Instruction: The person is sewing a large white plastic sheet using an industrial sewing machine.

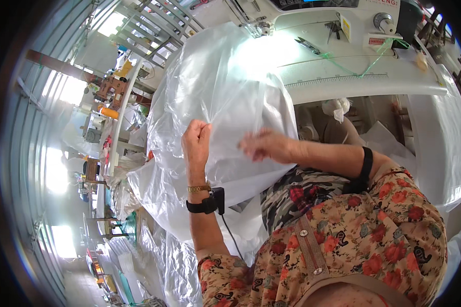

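Note:
A large translucent white plastic sheet (230,102) drapes from under the needle end of a white sewing machine (292,19) down over my lap. My left hand (195,146) is closed in a pinch on the sheet, and creases spread out from its fingertips. Over the sheet to the right, my right hand (266,145) is smeared by motion. Its fingers point left, and I cannot make out whether they touch the sheet. Bright lamplight washes out the part of the sheet beside the needle.
Thread snips (308,46) and loose green thread (353,74) lie on the machine bed, behind a printed ruler strip (338,80). White sheeting (440,133) hangs at the right. A cluttered bench (119,120) stands at the left, with more plastic (176,261) heaped below. A cable (231,233) trails from my left wrist.

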The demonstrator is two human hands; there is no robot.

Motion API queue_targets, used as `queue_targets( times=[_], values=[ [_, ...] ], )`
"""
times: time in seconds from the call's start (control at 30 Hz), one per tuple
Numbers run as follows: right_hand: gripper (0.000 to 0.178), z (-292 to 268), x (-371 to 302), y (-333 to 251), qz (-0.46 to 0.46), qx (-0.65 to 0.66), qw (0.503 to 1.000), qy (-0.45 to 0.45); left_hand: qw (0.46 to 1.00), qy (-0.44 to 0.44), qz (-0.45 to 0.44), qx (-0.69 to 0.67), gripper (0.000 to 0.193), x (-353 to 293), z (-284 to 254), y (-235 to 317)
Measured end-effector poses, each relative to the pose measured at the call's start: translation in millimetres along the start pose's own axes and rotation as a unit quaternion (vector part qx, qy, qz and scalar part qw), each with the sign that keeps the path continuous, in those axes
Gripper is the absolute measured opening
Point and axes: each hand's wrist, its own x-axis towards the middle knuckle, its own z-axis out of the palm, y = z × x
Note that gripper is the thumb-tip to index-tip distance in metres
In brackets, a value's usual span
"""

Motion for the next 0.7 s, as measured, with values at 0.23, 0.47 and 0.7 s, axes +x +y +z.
queue_targets(
  times=[0.23,0.47,0.7],
  values=[
    [0.031,16.2,-79.0,36.6,0.164,-0.180,0.953,-0.179,0.902,-0.025,0.219,0.371,0.022,-15.6,32.1,2.5],
    [0.035,26.6,-91.3,44.4,0.078,-0.414,0.906,-0.038,0.967,-0.087,0.219,0.098,0.037,-63.6,57.5,83.5],
    [0.038,21.9,-100.6,30.3,-0.117,-0.684,0.704,-0.153,0.978,-0.188,0.041,0.083,0.044,-98.4,74.8,79.4]
  ],
)
